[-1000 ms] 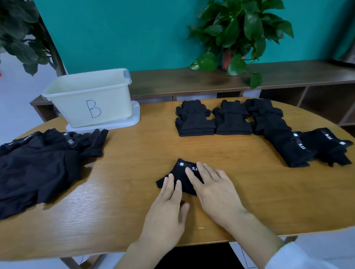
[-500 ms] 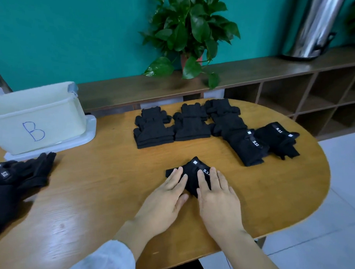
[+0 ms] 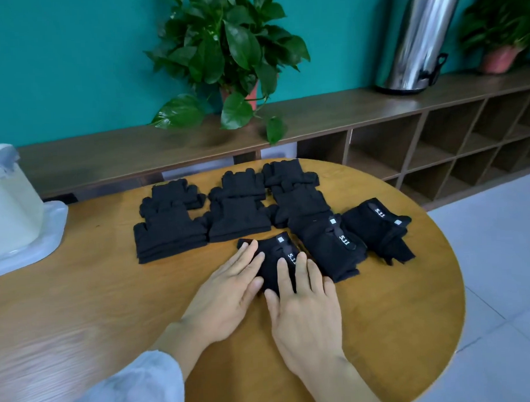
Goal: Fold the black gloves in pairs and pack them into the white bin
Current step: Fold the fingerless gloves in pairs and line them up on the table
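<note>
**Under both palms: 1 folded pair joins the row**

Under the flat fingers of both hands sits a folded pair of black gloves (image 3: 275,258), lying on the wooden table (image 3: 95,299). The left hand (image 3: 228,293) rests straight-fingered on its near-left part; the right hand (image 3: 305,308) lies beside it, fingers straight over the "5.11" tab. Neither hand curls round the fabric: both are spread and pressing, nothing pinched.

Just beyond the fingertips lie 2 neat stacks of folded gloves (image 3: 171,232), and touching the held pair on the right-hand side is another tabbed bundle (image 3: 329,246), with 1 more (image 3: 377,229) further out toward the table edge. Far off to the left of the hands stands the white bin (image 3: 8,197) on its lid.

The cloth looks soft, thin and light, so I would expect the fold to spring open once pressure comes off. Sliding it flat under the palms looks safest; to lift it, a pinch across the whole folded thickness near the cuff tab should keep both gloves together. It will not slip much on bare wood, nor break.

Much is hard to tell. The bin is cut by the picture's left edge, so its inside is hidden. How many pairs each stack holds cannot be counted, black on black. The near part of the held pair is covered by the fingers.
</note>
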Demonstrator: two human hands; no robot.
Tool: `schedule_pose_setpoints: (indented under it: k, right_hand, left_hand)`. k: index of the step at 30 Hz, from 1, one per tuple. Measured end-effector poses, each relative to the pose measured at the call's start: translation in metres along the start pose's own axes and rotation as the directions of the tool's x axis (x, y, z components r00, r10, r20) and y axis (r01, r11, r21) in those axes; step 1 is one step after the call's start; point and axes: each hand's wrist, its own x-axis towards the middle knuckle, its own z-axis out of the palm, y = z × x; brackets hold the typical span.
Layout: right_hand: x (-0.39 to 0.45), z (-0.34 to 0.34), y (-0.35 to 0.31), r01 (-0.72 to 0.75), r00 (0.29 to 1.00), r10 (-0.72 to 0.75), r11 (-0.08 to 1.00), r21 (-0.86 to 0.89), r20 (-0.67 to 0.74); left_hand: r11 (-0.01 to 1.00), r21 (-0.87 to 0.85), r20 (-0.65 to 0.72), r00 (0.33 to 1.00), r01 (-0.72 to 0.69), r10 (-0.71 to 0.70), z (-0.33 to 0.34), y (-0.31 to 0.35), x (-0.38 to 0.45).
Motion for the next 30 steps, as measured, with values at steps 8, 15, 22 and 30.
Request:
schedule_pose_setpoints:
  k: [8, 15, 22, 30]
  right_hand:
    - [-0.003, 0.005, 0.027, 0.203, 0.978, -0.202, 0.979, 0.0, -0.058]
    - [-0.001, 0.012, 0.027, 0.169, 0.985, -0.168, 0.986, 0.009, -0.041]
    - [-0.005, -0.006, 0.029, 0.202, 0.978, -0.197, 0.976, 0.083, -0.061]
    - [-0.025, -0.019, -0.007, 0.418, 0.904, -0.392, 0.896, 0.149, -0.172]
  left_hand:
    - [0.998, 0.054, -0.047, 0.999, 0.022, -0.02, 0.002, 0.003, -0.005]
    - [0.996, 0.082, 0.006, 0.999, 0.031, -0.032, -0.002, 0.005, 0.001]
    - [0.987, 0.132, -0.101, 0.992, 0.093, -0.08, -0.002, 0.014, -0.032]
    - [0.949, 0.251, -0.223, 0.965, 0.191, -0.136, -0.045, -0.023, -0.155]
